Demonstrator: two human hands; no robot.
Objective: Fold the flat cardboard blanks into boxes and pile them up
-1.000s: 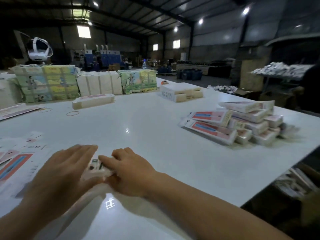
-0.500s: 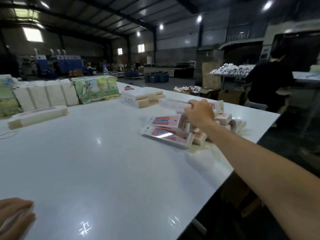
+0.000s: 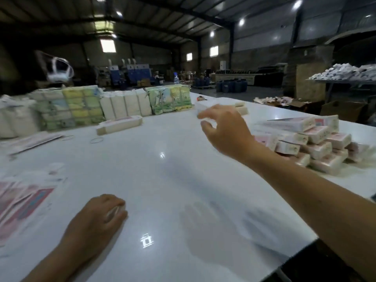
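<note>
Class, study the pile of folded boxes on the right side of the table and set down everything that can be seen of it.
The pile of folded boxes lies on the white table near its right edge. It is a loose heap of long, flat cartons, several layers high, not squared up. They look like thin printed cardboard, white and cream with pink-red panels; the end flaps facing the camera are closed, and the print is too blurred to read. The right hand hangs open above the table to the pile's left, not touching it.

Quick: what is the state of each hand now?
Left hand: on the table, fingers curled; whether it holds something cannot be told.
Right hand: open, empty.
</note>
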